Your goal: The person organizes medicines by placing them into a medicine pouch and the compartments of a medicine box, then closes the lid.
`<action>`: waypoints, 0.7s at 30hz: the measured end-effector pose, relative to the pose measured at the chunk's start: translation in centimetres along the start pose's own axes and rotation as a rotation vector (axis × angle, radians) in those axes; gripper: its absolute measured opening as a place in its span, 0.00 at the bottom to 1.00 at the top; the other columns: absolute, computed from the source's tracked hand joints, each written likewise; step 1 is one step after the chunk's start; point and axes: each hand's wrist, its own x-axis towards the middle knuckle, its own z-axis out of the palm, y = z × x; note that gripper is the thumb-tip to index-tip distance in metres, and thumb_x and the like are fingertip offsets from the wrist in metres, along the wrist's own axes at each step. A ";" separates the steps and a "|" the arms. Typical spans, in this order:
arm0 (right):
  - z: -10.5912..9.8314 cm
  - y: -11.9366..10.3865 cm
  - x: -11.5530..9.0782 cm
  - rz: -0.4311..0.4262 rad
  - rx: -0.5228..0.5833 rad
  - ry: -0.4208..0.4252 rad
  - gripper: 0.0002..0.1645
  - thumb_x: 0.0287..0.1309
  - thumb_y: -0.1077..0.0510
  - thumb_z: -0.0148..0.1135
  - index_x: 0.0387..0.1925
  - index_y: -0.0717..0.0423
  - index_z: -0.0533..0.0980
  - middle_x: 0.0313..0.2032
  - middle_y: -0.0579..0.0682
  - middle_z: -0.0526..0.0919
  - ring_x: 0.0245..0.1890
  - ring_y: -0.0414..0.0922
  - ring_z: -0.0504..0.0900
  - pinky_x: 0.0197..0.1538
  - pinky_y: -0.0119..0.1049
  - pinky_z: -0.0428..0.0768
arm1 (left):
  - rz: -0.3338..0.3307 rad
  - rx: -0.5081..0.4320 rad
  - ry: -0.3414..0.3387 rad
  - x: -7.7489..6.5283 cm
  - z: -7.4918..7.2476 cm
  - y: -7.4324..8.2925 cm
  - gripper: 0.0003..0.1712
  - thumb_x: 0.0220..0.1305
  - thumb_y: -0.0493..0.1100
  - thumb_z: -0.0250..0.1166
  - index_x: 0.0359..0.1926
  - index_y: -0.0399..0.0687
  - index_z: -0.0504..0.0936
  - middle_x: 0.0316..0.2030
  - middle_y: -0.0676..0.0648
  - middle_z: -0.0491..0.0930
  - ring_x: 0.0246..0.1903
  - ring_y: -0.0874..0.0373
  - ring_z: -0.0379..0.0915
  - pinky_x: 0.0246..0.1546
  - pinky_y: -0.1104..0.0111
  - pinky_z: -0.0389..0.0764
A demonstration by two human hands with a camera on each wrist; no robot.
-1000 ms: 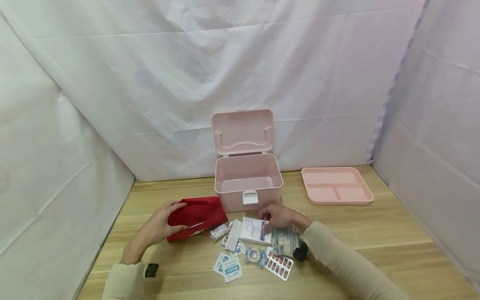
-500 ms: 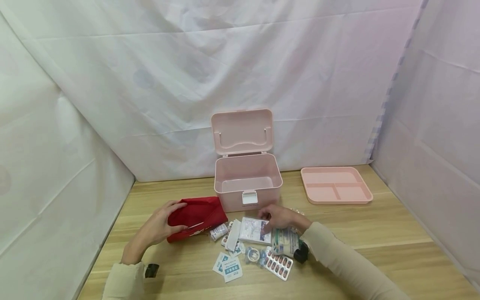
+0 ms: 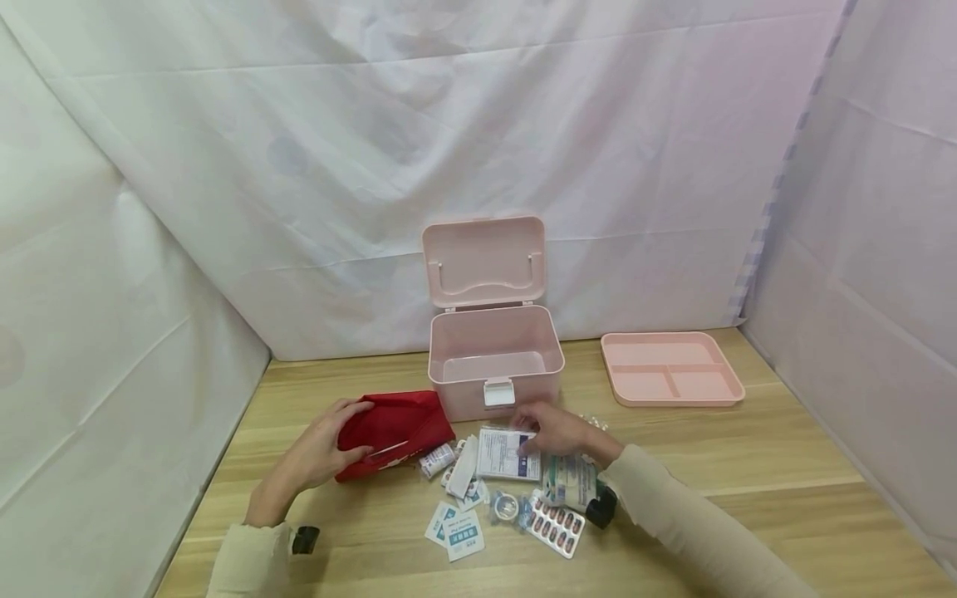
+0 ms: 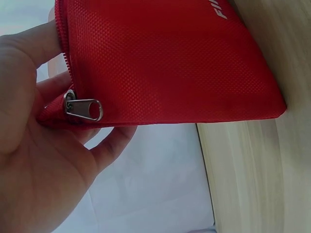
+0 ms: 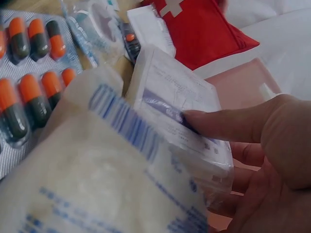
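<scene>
My left hand (image 3: 317, 448) holds the zipped edge of a red first-aid pouch (image 3: 422, 428), its mouth spread. In the left wrist view, the fingers go behind the zipper edge and a metal zip pull (image 4: 85, 108) hangs by the palm. My right hand (image 3: 557, 432) pinches a flat, plastic-wrapped white packet (image 3: 501, 457) by its right side. The thumb lies on the printed face of that packet (image 5: 170, 87) in the right wrist view, with the other fingers behind. The packet is tilted up in front of the pink box (image 3: 459, 403).
A bagged item with blue print (image 3: 571, 483), a capsule blister (image 3: 555, 530), a tape roll (image 3: 505, 507), sachets (image 3: 463, 536), a white strip (image 3: 464, 469) and a small wrapped roll (image 3: 437, 460) lie nearby. The box lid (image 3: 484, 262) stands up. A divided pink tray (image 3: 669, 368) sits right.
The right hand has shifted slightly away from me and tilted the white packet up toward the box. The left hand and red pouch have hardly moved.
</scene>
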 end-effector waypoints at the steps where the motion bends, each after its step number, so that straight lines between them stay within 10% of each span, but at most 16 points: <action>1: -0.1 -0.2 -0.1 0.002 0.001 0.013 0.19 0.49 0.63 0.73 0.44 0.55 0.79 0.40 0.45 0.82 0.44 0.44 0.80 0.55 0.48 0.77 | -0.005 -0.005 -0.003 0.0 0.0 0.0 0.37 0.55 0.35 0.74 0.65 0.37 0.70 0.58 0.39 0.73 0.54 0.42 0.74 0.47 0.54 0.83; 21: -1.6 -3.3 -1.4 0.008 0.083 0.056 0.16 0.53 0.65 0.70 0.45 0.54 0.81 0.38 0.44 0.84 0.40 0.41 0.81 0.49 0.41 0.79 | -0.022 -0.017 0.003 0.0 0.3 -0.2 0.36 0.56 0.35 0.73 0.65 0.38 0.70 0.58 0.39 0.73 0.55 0.42 0.73 0.48 0.52 0.83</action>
